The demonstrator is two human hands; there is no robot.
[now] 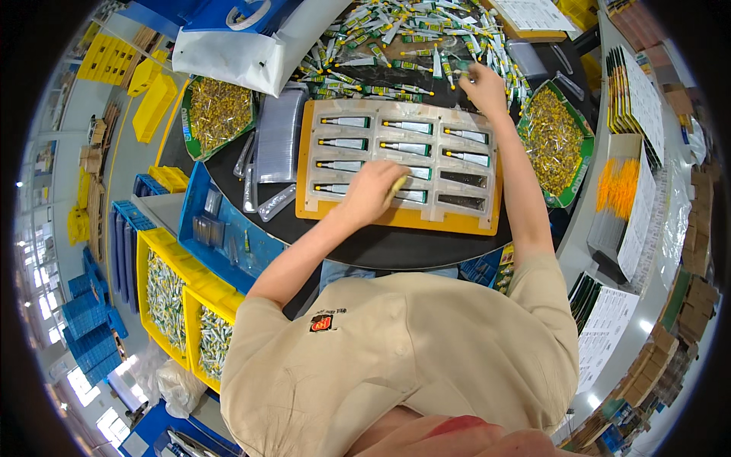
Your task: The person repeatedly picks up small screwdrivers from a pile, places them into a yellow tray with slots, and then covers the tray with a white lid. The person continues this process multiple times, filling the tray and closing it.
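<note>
A pale moulded tray (374,128) lies on an orange-yellow board (400,224) in front of me. Its cells hold several small white-and-green tubes (406,127) with yellow caps; two dark cells at the lower right hold no tube. My left hand (371,191) is over the tray's lower middle cells, fingers bent, with something yellow at the fingertips, perhaps a finger cover; whether it grips a tube is hidden. Beyond the tray, my right hand (485,88) reaches into a spread of loose tubes (394,60). Its fingertips are pinched and blurred, so what they hold is unclear.
Green cartons of small yellow parts (220,114) (551,143) flank the tray. Clear plastic blisters (280,137) stand stacked at its left. Lower left are a blue bin (228,228) and yellow crates (185,274) of tubes. Orange sticks (618,183) and printed cards (634,108) stand at right.
</note>
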